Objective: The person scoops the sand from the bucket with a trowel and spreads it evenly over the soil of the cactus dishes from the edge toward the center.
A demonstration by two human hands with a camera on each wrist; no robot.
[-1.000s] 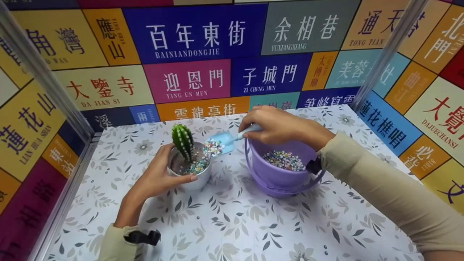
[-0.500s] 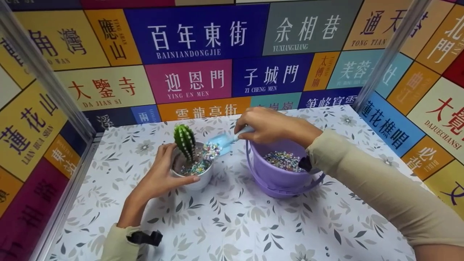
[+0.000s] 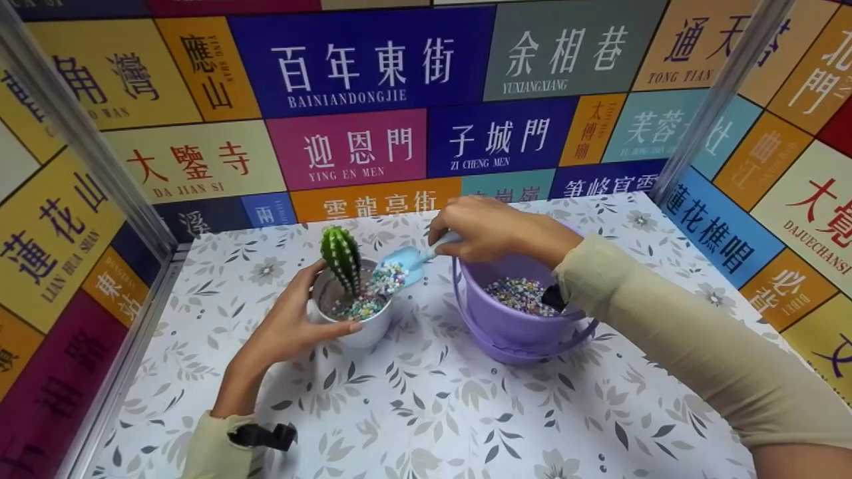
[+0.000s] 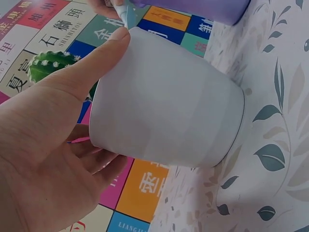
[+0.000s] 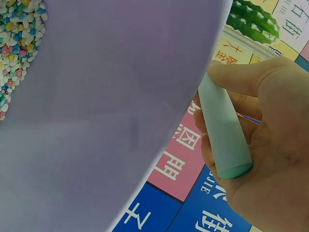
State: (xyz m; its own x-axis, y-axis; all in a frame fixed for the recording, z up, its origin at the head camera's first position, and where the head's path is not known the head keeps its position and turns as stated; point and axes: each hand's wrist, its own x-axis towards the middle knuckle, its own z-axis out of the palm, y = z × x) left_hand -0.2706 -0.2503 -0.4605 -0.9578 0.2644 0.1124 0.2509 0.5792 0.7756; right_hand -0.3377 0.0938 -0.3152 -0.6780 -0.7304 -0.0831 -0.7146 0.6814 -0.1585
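Observation:
In the head view my left hand (image 3: 279, 326) holds a white flowerpot (image 3: 365, 332) by its rim, thumb along the near side. The left wrist view shows the pot's smooth wall, with the fingers curled behind it. A green ribbed cactus (image 3: 341, 258) stands in the pot, with colored pebbles (image 3: 363, 308) on part of the surface around it. My right hand (image 3: 482, 229) grips the handle of a light-blue toy shovel (image 3: 409, 263). More pebbles lie on the shovel's blade, its tip over the pot's right rim. The handle (image 5: 224, 128) sits between thumb and fingers in the right wrist view.
A purple bucket (image 3: 506, 336) with pebbles (image 3: 516, 293) inside stands right of the pot, below my right forearm. Its handle hangs down around its front. The leaf-patterned tabletop (image 3: 399, 412) meets walls (image 3: 359, 66) of colored sign panels at the back and sides.
My right hand and forearm have shifted slightly left, bringing the shovel blade a little further over the pot's rim. The left hand keeps its hold on the pot.

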